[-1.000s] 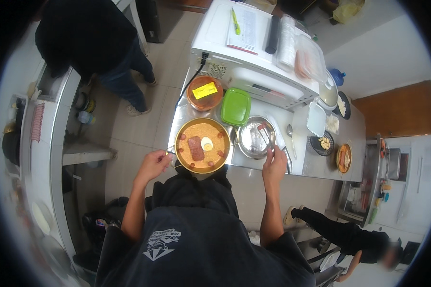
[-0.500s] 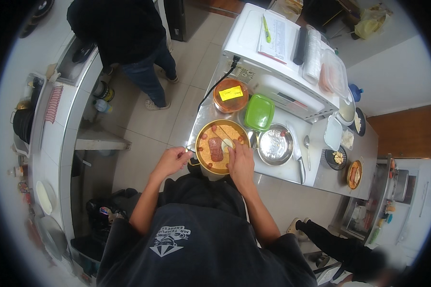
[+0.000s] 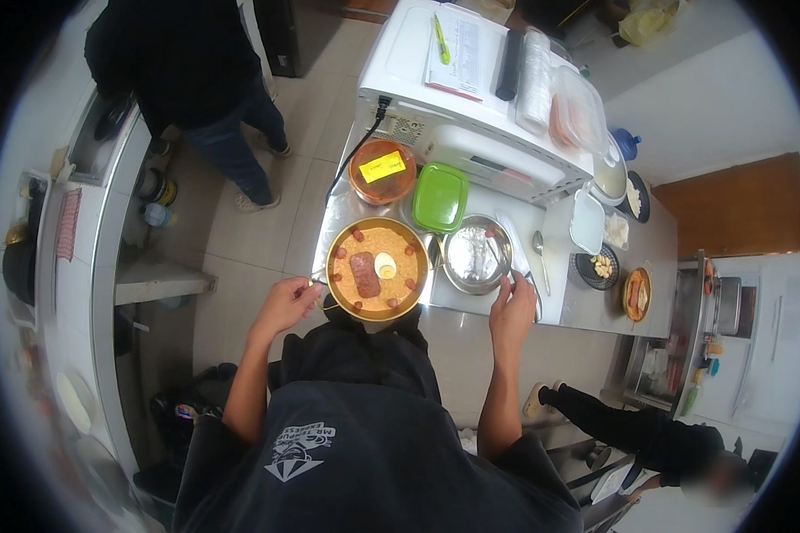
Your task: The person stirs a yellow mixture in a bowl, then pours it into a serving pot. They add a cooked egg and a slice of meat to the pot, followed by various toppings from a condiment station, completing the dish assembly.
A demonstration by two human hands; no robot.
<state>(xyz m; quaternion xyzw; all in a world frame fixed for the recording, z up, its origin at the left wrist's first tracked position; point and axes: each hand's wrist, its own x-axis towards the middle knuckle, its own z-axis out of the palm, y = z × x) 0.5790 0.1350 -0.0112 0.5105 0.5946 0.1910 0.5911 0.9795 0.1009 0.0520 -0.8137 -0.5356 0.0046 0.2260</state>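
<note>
A gold two-handled pot [image 3: 332,293] stands at the counter's near-left edge, filled with orange noodles. On top lie a slab of browned meat [image 3: 364,274], a halved boiled egg [image 3: 385,266] and several small sausage pieces [image 3: 410,284] around the rim. My left hand [image 3: 286,305] is closed at the pot's left side, its fingertips pinching the handle. My right hand [image 3: 512,309] is at the near-right rim of a steel bowl [image 3: 468,282], fingers pinched. A thin shiny piece runs from them into the bowl, too blurred to name. One sausage piece [image 3: 491,232] is in the bowl.
Behind the pot are an orange-lidded tub [image 3: 364,187] and a green-lidded container [image 3: 441,197], then a white microwave [image 3: 471,115]. Right lie a knife [image 3: 536,298], partly behind my hand, a spoon [image 3: 541,258], a garlic basket [image 3: 596,269] and another gold pot [image 3: 636,295]. Two people stand nearby.
My right hand has left the egg in the pot and moved right to the steel bowl. The egg half now lies uncovered beside the meat. My left hand remains at the pot's left side.
</note>
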